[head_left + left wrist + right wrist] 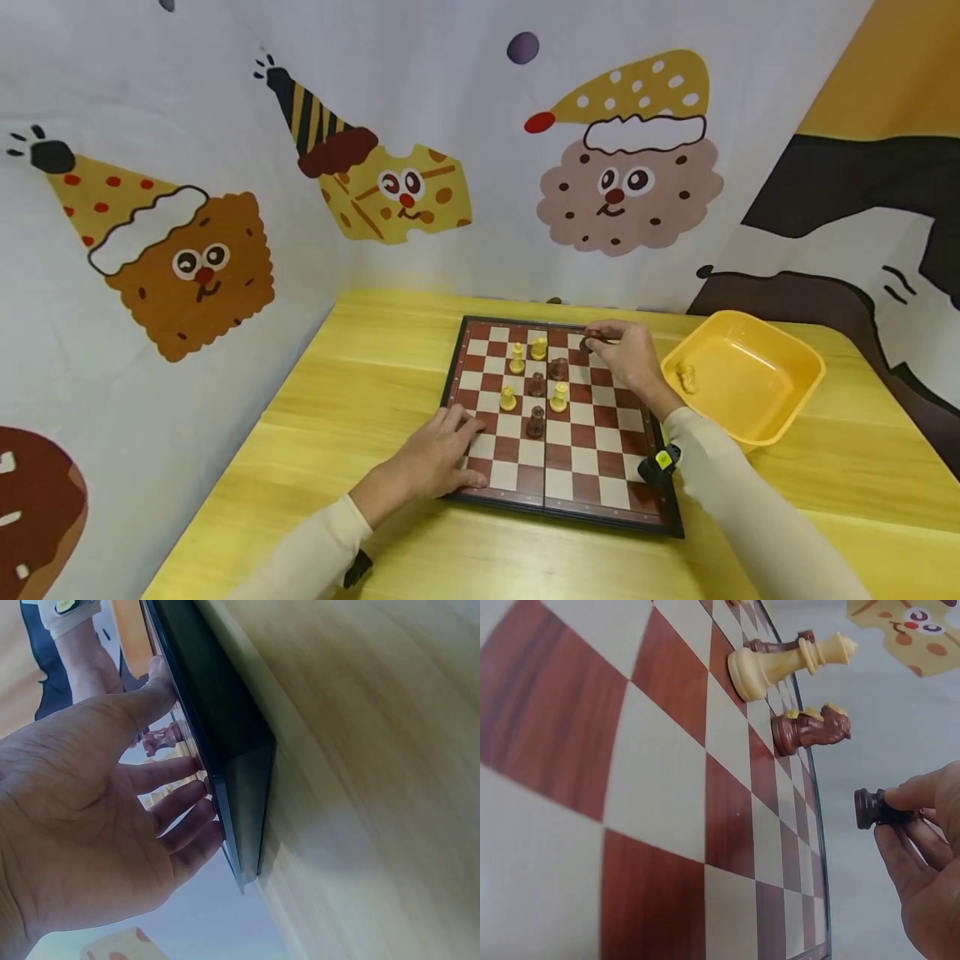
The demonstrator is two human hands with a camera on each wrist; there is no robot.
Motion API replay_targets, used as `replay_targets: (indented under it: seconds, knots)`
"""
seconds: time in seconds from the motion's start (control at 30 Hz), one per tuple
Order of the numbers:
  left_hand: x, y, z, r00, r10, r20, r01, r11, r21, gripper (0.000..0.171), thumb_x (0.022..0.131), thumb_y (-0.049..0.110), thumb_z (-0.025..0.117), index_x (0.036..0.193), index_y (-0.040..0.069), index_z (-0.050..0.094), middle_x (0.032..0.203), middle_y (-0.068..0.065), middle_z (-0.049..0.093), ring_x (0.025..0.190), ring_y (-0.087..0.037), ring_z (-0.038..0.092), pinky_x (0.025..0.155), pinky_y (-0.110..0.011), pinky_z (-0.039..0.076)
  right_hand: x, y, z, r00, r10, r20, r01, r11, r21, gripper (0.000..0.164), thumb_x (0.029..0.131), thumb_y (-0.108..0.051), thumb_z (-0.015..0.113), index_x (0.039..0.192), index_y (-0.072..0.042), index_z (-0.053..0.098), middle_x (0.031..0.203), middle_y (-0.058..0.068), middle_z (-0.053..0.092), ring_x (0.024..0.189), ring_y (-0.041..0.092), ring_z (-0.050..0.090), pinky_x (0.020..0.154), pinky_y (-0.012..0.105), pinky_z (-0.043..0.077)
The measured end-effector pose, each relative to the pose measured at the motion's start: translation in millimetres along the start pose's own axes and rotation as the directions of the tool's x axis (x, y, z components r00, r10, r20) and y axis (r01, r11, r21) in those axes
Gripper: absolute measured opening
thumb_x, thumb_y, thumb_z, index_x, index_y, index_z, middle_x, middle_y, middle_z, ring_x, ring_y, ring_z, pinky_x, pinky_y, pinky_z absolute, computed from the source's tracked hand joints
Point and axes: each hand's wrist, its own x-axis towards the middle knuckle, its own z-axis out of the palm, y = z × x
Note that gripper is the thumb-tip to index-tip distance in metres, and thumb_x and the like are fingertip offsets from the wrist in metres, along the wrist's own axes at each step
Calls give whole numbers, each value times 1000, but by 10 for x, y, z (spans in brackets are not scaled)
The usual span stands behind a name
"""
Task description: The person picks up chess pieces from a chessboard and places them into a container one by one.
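Note:
My right hand (630,358) pinches a dark brown chess piece (866,808) between thumb and fingers, above the far right part of the chessboard (592,458). The fingers hide the upper part of that piece. On the board's near left edge rests my left hand (435,454), fingers spread over the squares and border. Several chess pieces stand around the board's middle and far left. Among them are a brown knight (814,731), a tall yellow piece (787,667) and a brown piece (536,422) nearest the left hand.
To the right of the board is a yellow plastic bowl (772,429), with a pale yellow chess piece (686,377) lying inside by its left wall. Everything stands on a yellow wood-grain table (322,400). A cloth with cartoon prints (480,275) hangs behind and to the left.

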Motion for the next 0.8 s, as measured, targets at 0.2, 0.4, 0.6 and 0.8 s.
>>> replay_targets:
  seconds: [0.2,0.4,0.6,0.8]
  knots:
    - [-59,3,39,1000,-10,-2,10,1000,6,70,86,44,80,137,1,57,123,-11,48,110,-25,47,96,-40,46,-212,3,-44,1000,-17,8,17,1000,7,22,93,-2,73,115,4,74,105,18,74,97,32,70,74,31,57]
    - [-9,12,4,1000,4,13,-4,1000,-8,70,89,43,78,139,-1,55,126,-14,49,110,-28,47,97,-42,45,-214,83,-344,1000,-7,-20,7,1000,-5,23,95,-3,71,117,4,73,104,19,73,95,32,70,66,11,47]
    - [36,45,0,999,-20,30,21,1000,-6,70,89,41,78,139,-1,55,128,-15,49,114,-29,48,100,-43,44,-244,173,-671,999,-6,-38,6,1000,-17,22,95,-5,71,115,5,72,106,21,72,101,35,68,74,7,43]
    - [-7,82,38,999,-20,27,20,1000,-16,71,89,40,78,140,-4,54,126,-15,49,113,-29,48,99,-43,44,-336,275,-927,999,25,-48,-28,998,-61,21,96,-9,71,112,4,72,104,20,73,92,22,70,71,12,45]
